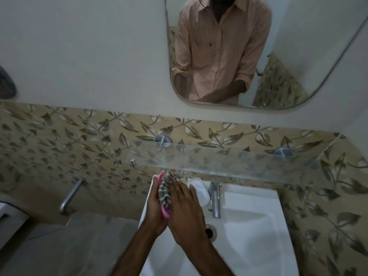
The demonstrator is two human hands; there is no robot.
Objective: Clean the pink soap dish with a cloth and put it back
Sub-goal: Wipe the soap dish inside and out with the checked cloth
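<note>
1. My left hand (154,204) cupped the pink soap dish (166,213) from the left side, fingers wrapped round it; only the pink rim showed at top and bottom.
2. My right hand (184,214) lay flat, fingers stretched out and pressing the checked cloth (165,193) into the dish, not clenched round anything.
3. The dish was held over the left edge of the white sink (249,226), just below the glass shelf (229,163) and left of the tap (216,200).
4. A white thing (199,189) sat just beside my right fingers; probably soap, I could not tell for sure.
5. To wipe well I judged: keep the left grip firm so the wet dish did not slip, work the cloth into corners and rim, turn it to reach the underside.
6. Dish not yet put back; where it belongs was unclear.
</note>
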